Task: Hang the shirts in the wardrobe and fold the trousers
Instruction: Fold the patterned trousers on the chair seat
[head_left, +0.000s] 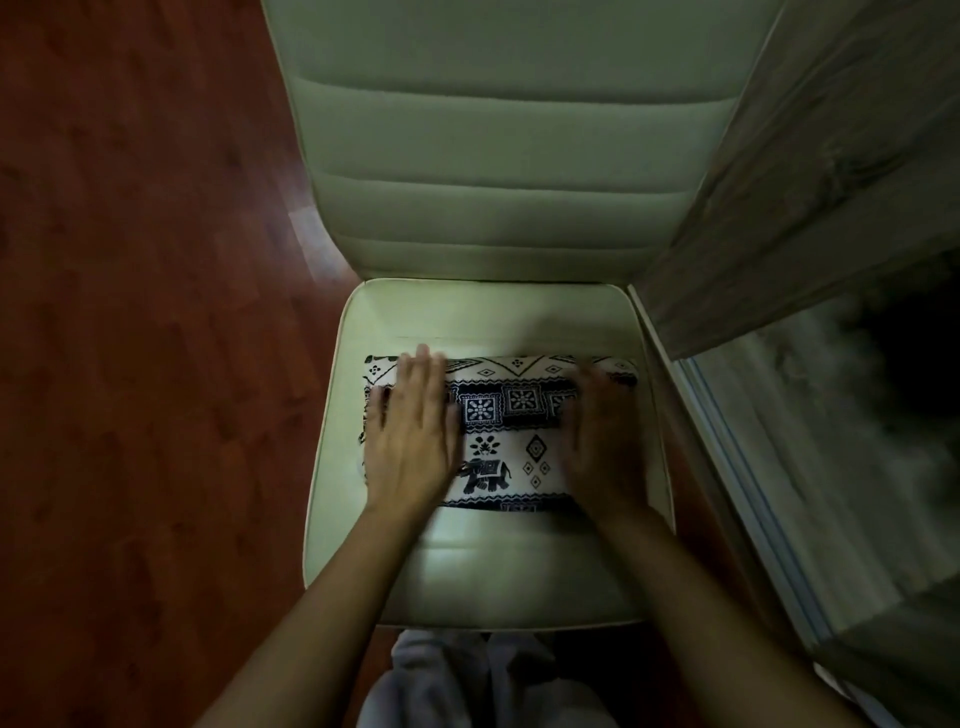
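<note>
The folded trousers (506, 415) lie mid-seat on the chair (493, 577), long axis side to side; left hand (410, 441) presses flat on the seat's left end, fingers straight and together, right hand (605, 447) likewise opposite, blurred

You had a pale cushioned chair (498, 156) before you, ribbed backrest rising behind the seat. It stood on a reddish-brown wooden floor (130, 312) — a grey wood-grain panel (805, 182) just beside its right edge.
</note>
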